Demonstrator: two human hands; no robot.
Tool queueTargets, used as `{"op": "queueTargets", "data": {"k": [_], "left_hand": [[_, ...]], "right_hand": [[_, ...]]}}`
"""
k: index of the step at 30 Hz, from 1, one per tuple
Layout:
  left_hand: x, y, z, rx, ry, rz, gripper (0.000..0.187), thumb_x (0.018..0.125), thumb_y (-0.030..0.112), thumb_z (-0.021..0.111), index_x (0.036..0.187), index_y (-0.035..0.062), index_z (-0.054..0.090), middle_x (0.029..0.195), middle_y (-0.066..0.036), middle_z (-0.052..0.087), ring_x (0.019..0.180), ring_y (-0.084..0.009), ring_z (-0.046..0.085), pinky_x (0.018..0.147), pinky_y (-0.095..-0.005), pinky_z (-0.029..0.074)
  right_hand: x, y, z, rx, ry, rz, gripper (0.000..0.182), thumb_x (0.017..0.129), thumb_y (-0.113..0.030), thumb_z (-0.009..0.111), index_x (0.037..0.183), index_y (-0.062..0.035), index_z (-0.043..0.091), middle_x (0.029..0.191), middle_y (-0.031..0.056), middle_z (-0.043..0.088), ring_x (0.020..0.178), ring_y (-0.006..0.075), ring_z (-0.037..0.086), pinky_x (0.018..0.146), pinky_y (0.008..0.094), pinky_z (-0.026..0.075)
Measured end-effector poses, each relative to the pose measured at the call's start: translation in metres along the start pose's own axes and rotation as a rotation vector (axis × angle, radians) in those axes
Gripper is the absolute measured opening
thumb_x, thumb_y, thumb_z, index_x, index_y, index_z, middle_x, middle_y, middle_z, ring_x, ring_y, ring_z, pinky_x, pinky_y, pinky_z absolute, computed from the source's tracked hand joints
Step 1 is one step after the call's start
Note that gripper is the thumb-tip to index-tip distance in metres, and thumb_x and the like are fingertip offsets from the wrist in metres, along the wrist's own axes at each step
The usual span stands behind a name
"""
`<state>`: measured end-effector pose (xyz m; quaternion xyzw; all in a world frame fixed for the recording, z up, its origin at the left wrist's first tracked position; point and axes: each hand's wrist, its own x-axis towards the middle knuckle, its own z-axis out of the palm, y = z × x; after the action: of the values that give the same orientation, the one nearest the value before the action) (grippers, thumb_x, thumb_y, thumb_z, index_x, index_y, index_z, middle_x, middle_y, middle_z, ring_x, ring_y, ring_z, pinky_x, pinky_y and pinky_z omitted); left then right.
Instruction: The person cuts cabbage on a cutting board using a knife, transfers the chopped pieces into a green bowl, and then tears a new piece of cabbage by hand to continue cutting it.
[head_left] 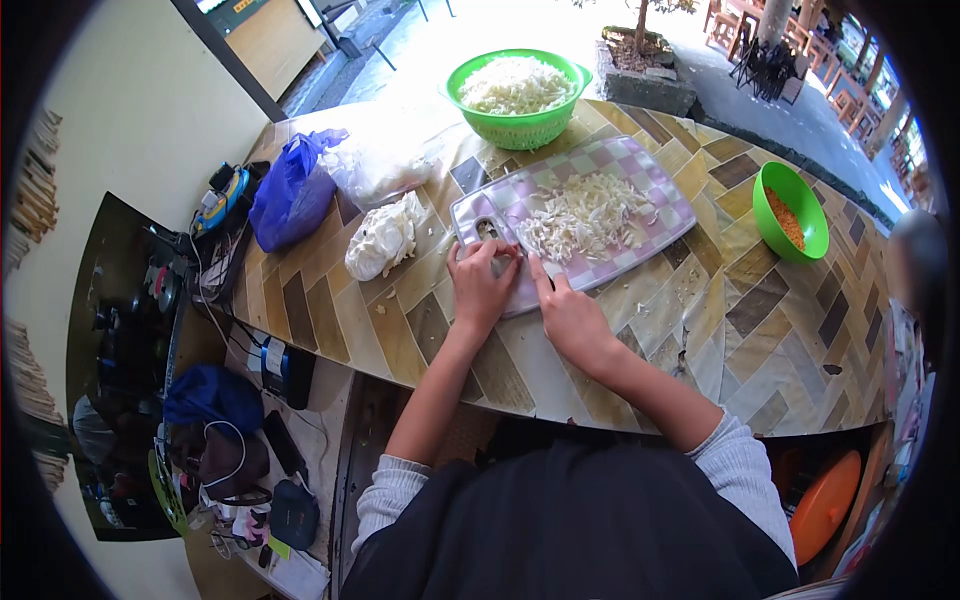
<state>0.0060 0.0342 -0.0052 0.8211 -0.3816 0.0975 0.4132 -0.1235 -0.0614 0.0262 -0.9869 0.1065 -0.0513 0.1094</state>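
On the tabletop lies a pink-and-white checkered cutting board (672, 208) with a pile of chopped pale pieces (590, 215). My left hand (482, 285) rests at the board's near left end, fingers bent and pressed together; what they hold is hidden. Close beside it, my right hand (575, 322) is closed with its index finger stretched forward along what looks like a knife, whose handle the hand covers. Only a little of the blade shows between the two hands. Just beyond my left fingers is the board's handle opening (487, 228).
A green colander (515, 128) heaped with white shreds stands behind the board. To the right is a green bowl (812, 222) of orange crumbs. A crumpled white bag (385, 238), a clear plastic bag (375, 170) and a blue bag (292, 195) lie left.
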Motion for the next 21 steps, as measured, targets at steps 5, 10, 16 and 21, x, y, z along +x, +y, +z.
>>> {"op": "queueTargets", "data": {"k": [5,10,16,21], "left_hand": [[0.01,0.014,-0.004,0.096,-0.103,0.008,0.012,0.083,0.017,0.067,0.091,0.0082,0.067,0.088,-0.007,0.071,0.093,-0.024,0.065,0.103,-0.0435,0.03],[0.022,0.024,0.026,-0.107,-0.169,0.055,0.012,0.085,0.011,0.064,0.093,0.0026,0.065,0.088,-0.013,0.07,0.085,-0.0286,0.067,0.09,-0.0414,0.045],[0.033,0.053,0.043,-0.312,-0.113,0.017,0.018,0.084,0.004,0.065,0.101,-0.0021,0.061,0.102,-0.016,0.069,0.095,-0.0257,0.069,0.083,-0.035,0.052],[0.034,0.049,0.025,-0.344,-0.039,-0.063,0.026,0.088,0.007,0.063,0.112,-0.0016,0.058,0.108,-0.017,0.066,0.098,-0.025,0.068,0.084,-0.0344,0.051]], "right_hand": [[0.0,0.043,-0.013,0.186,-0.013,0.011,0.065,0.084,-0.002,0.051,0.146,0.0032,0.028,0.097,0.0257,0.061,0.081,0.0398,0.066,0.072,0.0439,0.055],[0.006,0.078,-0.021,0.579,0.086,0.001,0.056,0.089,-0.006,0.05,0.142,0.0031,0.035,0.101,0.0292,0.061,0.09,0.0458,0.061,0.08,0.0474,0.049],[0.0,0.113,-0.06,0.798,0.063,0.065,0.053,0.09,-0.011,0.054,0.14,0.0005,0.04,0.101,0.0281,0.064,0.09,0.0436,0.063,0.082,0.0434,0.049],[-0.006,0.124,-0.106,0.924,-0.273,0.28,0.052,0.09,-0.01,0.056,0.14,-0.0045,0.043,0.107,0.0243,0.066,0.092,0.0355,0.066,0.084,0.0391,0.05]]}}
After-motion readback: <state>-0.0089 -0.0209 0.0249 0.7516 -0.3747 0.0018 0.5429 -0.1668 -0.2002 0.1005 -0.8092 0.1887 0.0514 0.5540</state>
